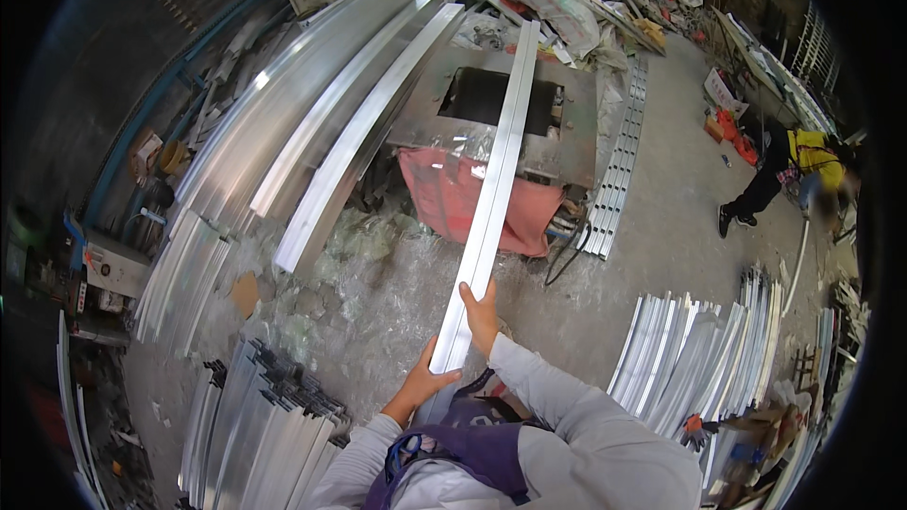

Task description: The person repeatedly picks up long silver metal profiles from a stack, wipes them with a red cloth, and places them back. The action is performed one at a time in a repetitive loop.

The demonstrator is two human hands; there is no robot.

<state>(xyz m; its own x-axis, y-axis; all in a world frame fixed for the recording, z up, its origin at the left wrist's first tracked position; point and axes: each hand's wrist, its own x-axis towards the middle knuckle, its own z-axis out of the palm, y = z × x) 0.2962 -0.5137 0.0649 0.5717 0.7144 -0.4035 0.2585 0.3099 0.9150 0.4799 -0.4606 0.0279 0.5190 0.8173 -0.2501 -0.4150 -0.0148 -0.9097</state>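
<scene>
Gripping the long silver profile [493, 198], you have your left hand [420, 385] clamped on its near end and your right hand [480, 316] clamped on its right edge, slightly farther forward. From your hands it stretches ahead across the counter [584, 137] with red cloth [436, 191]. One strip bundle [269, 434] is left of your left hand; another bundle [682, 349] is right of your right hand.

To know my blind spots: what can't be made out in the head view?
- Head view: underside of the long silver metal profile, hidden by its top.
- Head view: several fingers of the bare right hand, hidden by the profile.
- Head view: lower ends of the dark-tipped silver metal bundle, cut off by the lower edge.
- Head view: hands of the yellow-clad co-worker, blurred.
</scene>
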